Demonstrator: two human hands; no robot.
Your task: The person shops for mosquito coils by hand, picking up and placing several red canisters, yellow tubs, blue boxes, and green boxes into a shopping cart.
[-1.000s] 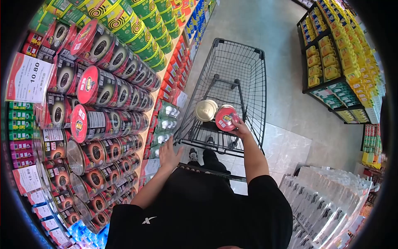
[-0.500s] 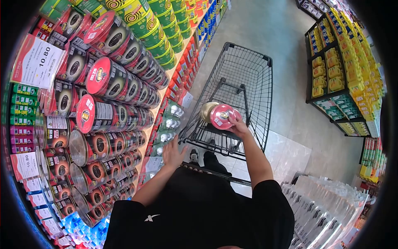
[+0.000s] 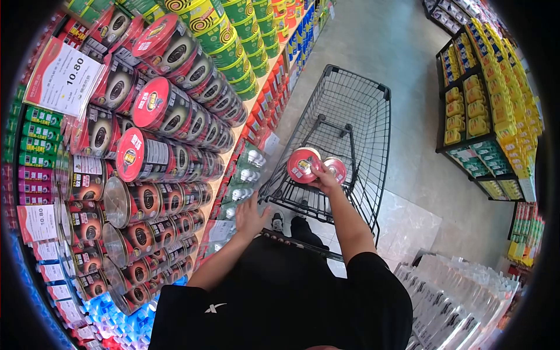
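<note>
Over the near end of the black wire shopping cart (image 3: 364,111), our right hand (image 3: 325,178) is clamped around a round red-lidded metal tin (image 3: 303,165), with the fingers on its side wall. The tin sits up and to the left of the palm, on the shelf side, and its cylinder axis is tipped so the lid faces up at us. Right hand's obviously the nearer one. Our left hand (image 3: 251,217) is empty with its fingers spread, low by the shelf edge and well apart from the tin. A second red-topped tin (image 3: 336,169) sits just right of the held one, behind our fingers, and we can't tell if they touch. Stacked black-and-red cans (image 3: 157,146) fill the shelf on our left, beside a white price card (image 3: 65,77).
</note>
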